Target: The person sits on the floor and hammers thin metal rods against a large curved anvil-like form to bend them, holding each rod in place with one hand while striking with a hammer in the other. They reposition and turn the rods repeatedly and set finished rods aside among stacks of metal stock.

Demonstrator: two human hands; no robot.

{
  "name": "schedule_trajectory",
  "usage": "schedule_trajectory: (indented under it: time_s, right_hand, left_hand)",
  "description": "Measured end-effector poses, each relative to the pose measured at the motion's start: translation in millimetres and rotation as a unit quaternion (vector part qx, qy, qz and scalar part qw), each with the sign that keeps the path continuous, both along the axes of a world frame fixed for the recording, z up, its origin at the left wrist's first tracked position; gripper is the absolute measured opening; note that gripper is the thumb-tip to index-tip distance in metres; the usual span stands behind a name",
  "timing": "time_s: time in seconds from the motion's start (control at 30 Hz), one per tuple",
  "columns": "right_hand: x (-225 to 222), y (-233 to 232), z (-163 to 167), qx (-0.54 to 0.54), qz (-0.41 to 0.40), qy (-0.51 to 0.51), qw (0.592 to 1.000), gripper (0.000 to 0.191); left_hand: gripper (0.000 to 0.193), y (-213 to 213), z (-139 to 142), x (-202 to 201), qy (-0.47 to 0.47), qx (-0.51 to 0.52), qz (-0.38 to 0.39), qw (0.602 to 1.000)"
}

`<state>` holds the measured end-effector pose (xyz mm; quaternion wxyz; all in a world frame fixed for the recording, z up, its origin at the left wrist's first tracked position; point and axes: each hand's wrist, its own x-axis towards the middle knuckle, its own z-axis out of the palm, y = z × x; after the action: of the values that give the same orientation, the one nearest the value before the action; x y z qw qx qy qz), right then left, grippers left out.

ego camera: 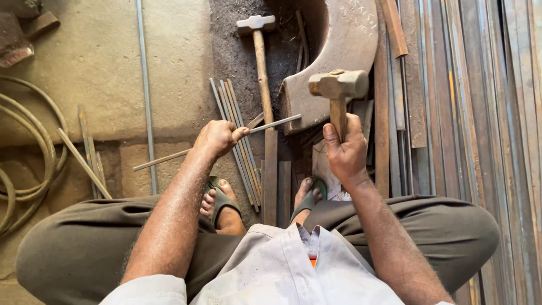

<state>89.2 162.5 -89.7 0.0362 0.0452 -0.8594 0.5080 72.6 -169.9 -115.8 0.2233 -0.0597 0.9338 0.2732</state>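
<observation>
Rod on block, hammer raised.
Left hand point(217, 138) grips the rod point(217, 143), tip apparently resting on the block point(333, 56); right hand point(345, 149) grips the hammer point(337, 85); no blow landing.

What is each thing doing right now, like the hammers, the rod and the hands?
Left hand: shut on thin metal rod.
Thin metal rod: held level, its tip resting on the metal block.
Right hand: shut on hammer handle.
Hammer: raised, head above the block.
Second hammer: lying on the floor, unheld.
Metal block: lying flat on the floor.
</observation>
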Motion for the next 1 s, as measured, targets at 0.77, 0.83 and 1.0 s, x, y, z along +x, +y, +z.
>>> schedule_trajectory:
  time_s: [0.77, 0.83, 1.0]
  right_hand:
    - [-7, 0, -56, -0.099, -0.021, -0.063, 0.993, 0.027]
    - [-7, 10, -61, -0.201, -0.059, -0.227, 0.951, 0.031]
    - [-10, 20, -48, -0.213, -0.082, -0.417, 0.880, 0.032]
  left_hand:
    - [0.048, 13, -4, -1, 0.029, 0.076, 0.033, 0.996]
    - [0.045, 23, 2, -10, 0.042, 0.107, 0.051, 0.992]
    - [0.035, 80, 13, -34, -0.037, 0.263, 0.059, 0.962]
